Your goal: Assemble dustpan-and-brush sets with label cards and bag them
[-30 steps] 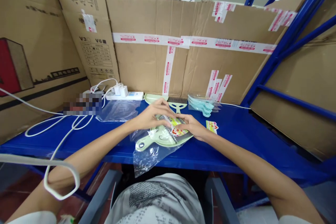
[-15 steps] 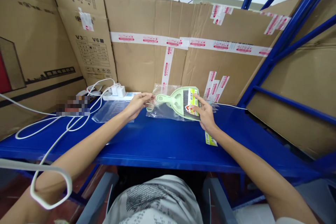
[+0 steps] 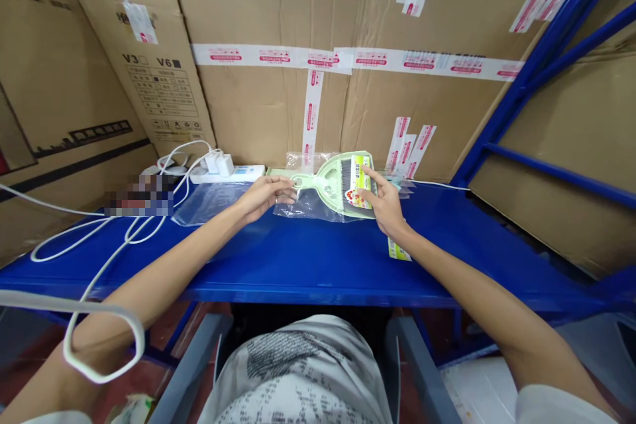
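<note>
A light green dustpan (image 3: 328, 180) with a dark-bristled brush nested in it is held a little above the blue table. My left hand (image 3: 267, 199) is closed at the end of its handle, pinching it with the fingertips. At the wide end my right hand (image 3: 390, 207) grips the edge, its fingers over a yellow and white label (image 3: 358, 181). Beneath the dustpan lies a clear plastic bag (image 3: 311, 204). A pale green strip behind my left hand is mostly hidden. Below my right wrist rests another yellow-green label card (image 3: 397, 250), partly covered.
A white power strip (image 3: 248, 174) with plugged-in chargers stands at the back left, its white cables (image 3: 94, 278) looping over the table and my left forearm. Flat clear plastic (image 3: 206, 205) lies beside it. Cardboard walls (image 3: 248, 106) and a blue metal frame (image 3: 521, 106) enclose the table (image 3: 318, 265).
My left fingers have closed on the dustpan's handle end, which they were just beside before. The dustpan has shifted slightly left, and the camera view has tilted down.
</note>
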Motion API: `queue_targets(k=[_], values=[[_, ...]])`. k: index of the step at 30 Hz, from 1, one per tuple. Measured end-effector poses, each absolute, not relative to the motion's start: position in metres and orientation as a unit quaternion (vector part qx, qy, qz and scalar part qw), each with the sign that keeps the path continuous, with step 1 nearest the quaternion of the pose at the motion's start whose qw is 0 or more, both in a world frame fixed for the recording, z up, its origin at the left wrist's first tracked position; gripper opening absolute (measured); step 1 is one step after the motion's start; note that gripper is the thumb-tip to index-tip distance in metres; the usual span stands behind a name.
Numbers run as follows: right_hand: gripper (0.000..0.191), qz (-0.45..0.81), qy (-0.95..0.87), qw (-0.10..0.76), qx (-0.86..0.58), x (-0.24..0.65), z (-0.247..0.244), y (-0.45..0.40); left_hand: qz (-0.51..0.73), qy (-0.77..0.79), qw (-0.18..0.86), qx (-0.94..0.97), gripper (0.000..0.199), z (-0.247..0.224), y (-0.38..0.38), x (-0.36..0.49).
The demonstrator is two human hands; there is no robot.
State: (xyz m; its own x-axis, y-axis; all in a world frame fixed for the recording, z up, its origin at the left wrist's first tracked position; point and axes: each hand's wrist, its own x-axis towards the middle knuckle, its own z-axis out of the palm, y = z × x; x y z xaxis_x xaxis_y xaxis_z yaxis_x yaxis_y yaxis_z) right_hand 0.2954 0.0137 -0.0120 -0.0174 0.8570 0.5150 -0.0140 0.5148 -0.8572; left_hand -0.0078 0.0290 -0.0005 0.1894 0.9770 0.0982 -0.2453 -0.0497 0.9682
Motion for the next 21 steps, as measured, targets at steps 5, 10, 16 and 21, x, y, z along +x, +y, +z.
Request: queue_targets(k=[5, 10, 16, 21], values=[[0.069, 0.341, -0.635, 0.6, -0.346, 0.2952, -0.0154, 0.0121, 0.501, 0.363, 0.602, 0.505, 0.007, -0.0076, 0.0302, -0.0055], [0.064, 0.356, -0.652, 0.559, -0.368, 0.2924, -0.0144, 0.011, 0.508, 0.357, 0.642, 0.45, 0.005, -0.0115, 0.0325, -0.0036], [0.062, 0.357, -0.664, 0.514, -0.41, 0.2922, -0.0129, 0.0129, 0.533, 0.373, 0.658, 0.379, 0.006, -0.0103, 0.0324, -0.0005], [0.07, 0.437, -0.619, 0.541, -0.365, 0.2891, -0.0119, 0.0136, 0.555, 0.371, 0.668, 0.329, 0.012, -0.005, 0.029, 0.0009]])
